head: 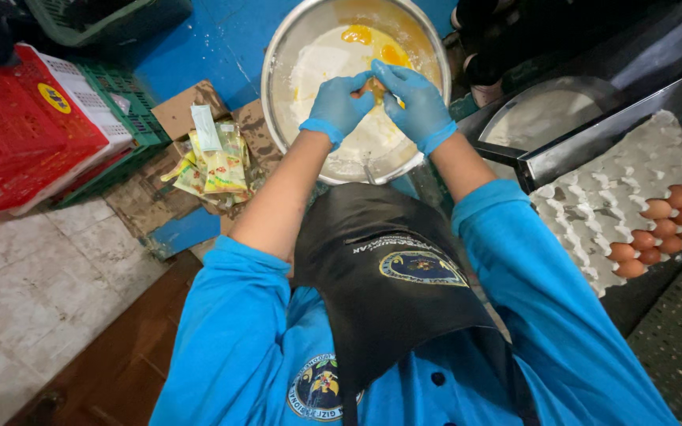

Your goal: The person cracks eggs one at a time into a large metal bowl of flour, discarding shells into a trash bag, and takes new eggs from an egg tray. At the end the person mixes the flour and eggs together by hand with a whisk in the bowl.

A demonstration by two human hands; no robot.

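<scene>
Both gloved hands, left hand point(339, 105) and right hand point(414, 101), pinch a cracked egg point(376, 85) between their fingertips over the metal bowl point(279, 55), where yolks lie on white flour. Yellow-green packets point(213, 164) with a pale slim sachet lie on cardboard left of the bowl, near red crates point(17, 126). At right, a grey egg tray point(609, 197) keeps brown eggs along its far edge.

**Blue gloves over a silver bowl**

Silver bowl point(278, 95): white flour point(317, 71) and orange-yellow yolks point(357, 35) inside. Above it, blue-gloved left hand point(337, 106) and right hand point(416, 102). Right of the bowl, brown eggs point(661, 229) on a grey tray point(593, 205); left, red crates point(17, 134).
</scene>
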